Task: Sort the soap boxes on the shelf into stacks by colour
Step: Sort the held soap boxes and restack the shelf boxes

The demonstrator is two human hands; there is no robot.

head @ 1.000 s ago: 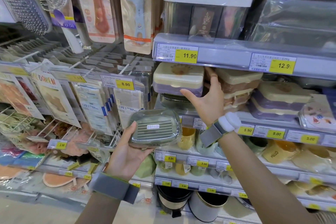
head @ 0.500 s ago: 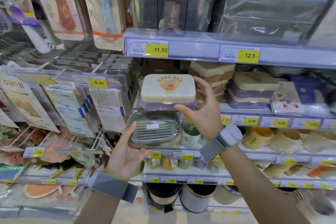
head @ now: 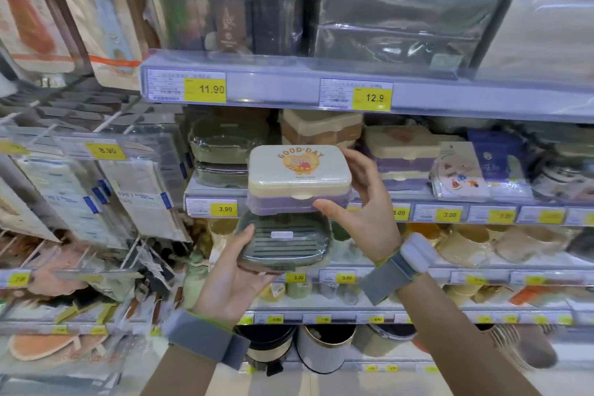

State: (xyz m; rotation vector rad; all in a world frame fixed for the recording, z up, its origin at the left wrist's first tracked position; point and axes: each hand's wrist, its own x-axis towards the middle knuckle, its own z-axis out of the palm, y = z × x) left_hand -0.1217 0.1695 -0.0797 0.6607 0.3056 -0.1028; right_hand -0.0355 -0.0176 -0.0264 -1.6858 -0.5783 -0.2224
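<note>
A green soap box (head: 284,243) is cradled on the palm of the left hand (head: 229,270), thumb along its left edge. Just above and touching it, a purple soap box (head: 299,180) with a cream lid is gripped by the right hand (head: 363,209). Behind, on the shelf (head: 450,199), green, brown and purple stacks are seen.

Purple box (head: 297,182) pulled off shelf (head: 212,194)

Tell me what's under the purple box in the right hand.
Directly below the purple box sits the green soap dish, held by the left hand. Whether they touch is hidden.
</note>
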